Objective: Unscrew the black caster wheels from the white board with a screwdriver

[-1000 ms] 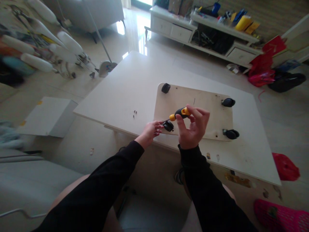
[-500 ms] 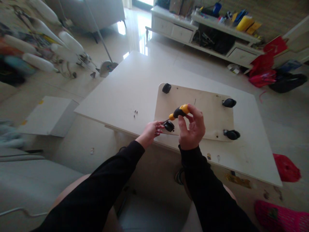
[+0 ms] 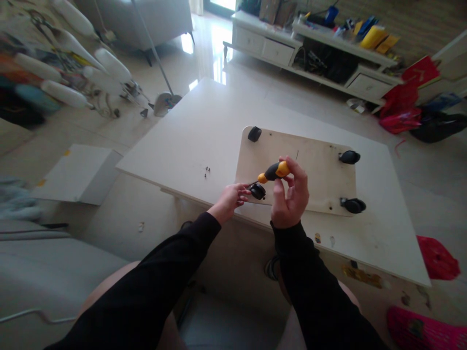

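Note:
A pale wooden board (image 3: 314, 175) lies on a white table (image 3: 204, 131), with a black caster wheel at each corner. My right hand (image 3: 290, 199) is closed around the orange and black handle of a screwdriver (image 3: 273, 171), whose tip points down-left at the near-left caster (image 3: 258, 191). My left hand (image 3: 230, 199) pinches that caster at the board's near-left corner. The other casters sit at the far left (image 3: 254, 133), far right (image 3: 349, 157) and near right (image 3: 353, 205).
A few small dark screws (image 3: 206, 170) lie on the table left of the board. A white box (image 3: 78, 175) sits on the floor at left. A white TV cabinet (image 3: 310, 53) with clutter stands behind. Red bags (image 3: 438, 250) lie at right.
My right hand's fingers have closed tighter round the screwdriver handle and turned it slightly. The left hand stays on the caster. The view has shifted a little.

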{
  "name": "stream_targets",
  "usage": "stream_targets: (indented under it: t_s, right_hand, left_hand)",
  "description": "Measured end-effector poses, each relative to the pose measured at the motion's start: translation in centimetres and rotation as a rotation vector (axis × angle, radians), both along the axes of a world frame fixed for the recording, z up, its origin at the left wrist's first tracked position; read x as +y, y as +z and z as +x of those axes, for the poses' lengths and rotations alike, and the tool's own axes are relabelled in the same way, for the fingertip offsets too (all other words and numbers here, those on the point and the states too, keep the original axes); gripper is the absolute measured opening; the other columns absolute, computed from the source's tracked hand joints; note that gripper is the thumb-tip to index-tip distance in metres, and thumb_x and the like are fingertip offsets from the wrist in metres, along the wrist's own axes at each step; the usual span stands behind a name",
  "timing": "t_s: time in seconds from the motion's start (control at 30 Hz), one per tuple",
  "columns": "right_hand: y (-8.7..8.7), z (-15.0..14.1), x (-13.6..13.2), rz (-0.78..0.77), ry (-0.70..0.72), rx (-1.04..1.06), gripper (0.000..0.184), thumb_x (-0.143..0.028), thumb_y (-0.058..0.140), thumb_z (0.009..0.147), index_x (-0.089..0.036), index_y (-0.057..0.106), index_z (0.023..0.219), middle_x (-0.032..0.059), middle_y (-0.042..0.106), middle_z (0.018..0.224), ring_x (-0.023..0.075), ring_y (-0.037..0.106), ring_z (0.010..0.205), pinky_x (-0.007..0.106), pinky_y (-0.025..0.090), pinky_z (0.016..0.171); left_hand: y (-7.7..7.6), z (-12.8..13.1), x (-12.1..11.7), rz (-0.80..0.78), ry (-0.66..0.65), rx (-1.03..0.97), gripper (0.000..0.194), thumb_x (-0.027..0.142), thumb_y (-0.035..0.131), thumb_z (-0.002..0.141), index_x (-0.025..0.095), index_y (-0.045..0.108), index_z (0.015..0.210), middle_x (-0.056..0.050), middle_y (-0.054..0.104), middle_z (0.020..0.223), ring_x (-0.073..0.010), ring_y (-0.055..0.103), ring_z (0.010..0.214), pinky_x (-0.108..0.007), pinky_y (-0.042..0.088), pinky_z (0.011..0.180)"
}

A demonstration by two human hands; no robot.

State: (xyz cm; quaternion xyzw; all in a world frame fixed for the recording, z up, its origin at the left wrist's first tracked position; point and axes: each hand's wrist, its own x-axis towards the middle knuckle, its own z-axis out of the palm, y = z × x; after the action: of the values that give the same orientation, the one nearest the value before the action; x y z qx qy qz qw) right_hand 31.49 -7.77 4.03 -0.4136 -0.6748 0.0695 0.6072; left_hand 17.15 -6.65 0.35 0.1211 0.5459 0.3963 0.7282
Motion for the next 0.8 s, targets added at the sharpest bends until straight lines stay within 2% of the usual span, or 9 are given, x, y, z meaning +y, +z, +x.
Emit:
stream_targets:
  t_s: [0.13, 0.2, 0.3, 0.37, 0.53, 0.6, 0.73, 0.8]
  right_hand:
    - [0.13, -0.08, 0.05, 0.039, -0.108, -0.001, 0.053, -0.027, 0.078, 0.092, -0.038, 0.066, 0.142, 0.0037, 0.060, 0.118, 0.0194, 0.067, 0.108, 0.034, 0.068, 0.077]
    - [-0.06, -0.09, 0.04, 0.025, -0.096, 0.003, 0.052, -0.026, 0.074, 0.095, -0.037, 0.064, 0.145, 0.0043, 0.062, 0.120, 0.0196, 0.068, 0.111, 0.036, 0.069, 0.081]
    - [-0.34, -0.11, -0.03, -0.015, -0.008, 0.009, 0.052, -0.023, 0.058, 0.103, -0.034, 0.054, 0.154, 0.0091, 0.066, 0.136, 0.0238, 0.071, 0.123, 0.045, 0.069, 0.094]
    - [-0.31, -0.13, -0.06, -0.006, 0.022, -0.004, 0.050, -0.024, 0.055, 0.104, -0.033, 0.054, 0.153, 0.0104, 0.067, 0.139, 0.0254, 0.070, 0.126, 0.049, 0.069, 0.096]
    - [0.00, -0.11, 0.00, 0.066, -0.083, -0.046, 0.047, -0.029, 0.079, 0.093, -0.032, 0.067, 0.137, 0.0049, 0.062, 0.118, 0.0212, 0.068, 0.106, 0.041, 0.069, 0.080]
    - [-0.08, -0.11, -0.04, 0.047, -0.062, -0.054, 0.046, -0.027, 0.073, 0.096, -0.033, 0.065, 0.141, 0.0052, 0.063, 0.119, 0.0210, 0.070, 0.107, 0.044, 0.069, 0.083]
    - [-0.28, -0.08, -0.12, -0.001, -0.004, -0.025, 0.053, -0.022, 0.053, 0.104, -0.038, 0.054, 0.155, 0.0068, 0.067, 0.135, 0.0240, 0.070, 0.126, 0.048, 0.068, 0.096]
    - [-0.23, -0.02, -0.07, -0.008, -0.050, -0.021, 0.052, -0.027, 0.059, 0.102, -0.038, 0.055, 0.153, 0.0062, 0.065, 0.135, 0.0234, 0.068, 0.124, 0.044, 0.068, 0.091]
  left_hand:
    - [-0.17, -0.02, 0.00, -0.005, -0.001, 0.009, 0.021, 0.013, 0.059, 0.090, 0.011, 0.077, 0.102, -0.007, 0.071, 0.079, -0.0079, 0.051, 0.053, -0.022, 0.036, 0.054]
    - [-0.17, -0.01, 0.00, 0.001, -0.003, 0.002, 0.024, 0.011, 0.059, 0.088, 0.011, 0.077, 0.103, -0.006, 0.071, 0.078, -0.0075, 0.049, 0.052, -0.022, 0.035, 0.054]
    - [-0.06, 0.02, -0.01, 0.002, -0.003, -0.007, 0.027, 0.008, 0.057, 0.086, 0.011, 0.078, 0.104, -0.006, 0.070, 0.077, -0.0075, 0.047, 0.051, -0.022, 0.034, 0.053]
    - [0.00, 0.05, -0.02, -0.003, 0.000, 0.002, 0.027, 0.009, 0.057, 0.087, 0.011, 0.078, 0.104, -0.006, 0.071, 0.077, -0.0079, 0.048, 0.052, -0.022, 0.035, 0.053]
    - [-0.08, 0.06, 0.01, 0.004, -0.014, -0.005, 0.029, 0.009, 0.057, 0.087, 0.011, 0.079, 0.106, -0.005, 0.070, 0.076, -0.0078, 0.049, 0.053, -0.021, 0.035, 0.053]
    - [-0.08, 0.06, 0.04, 0.003, -0.009, -0.010, 0.029, 0.009, 0.057, 0.087, 0.010, 0.078, 0.107, -0.006, 0.070, 0.076, -0.0076, 0.048, 0.052, -0.021, 0.034, 0.053]
    - [0.04, 0.07, 0.01, -0.001, -0.010, -0.006, 0.028, 0.009, 0.057, 0.088, 0.010, 0.076, 0.108, -0.006, 0.070, 0.077, -0.0076, 0.048, 0.052, -0.021, 0.035, 0.052]
    - [0.09, 0.07, -0.03, 0.000, -0.012, -0.004, 0.025, 0.010, 0.057, 0.090, 0.010, 0.075, 0.107, -0.006, 0.071, 0.078, -0.0072, 0.049, 0.052, -0.020, 0.035, 0.052]
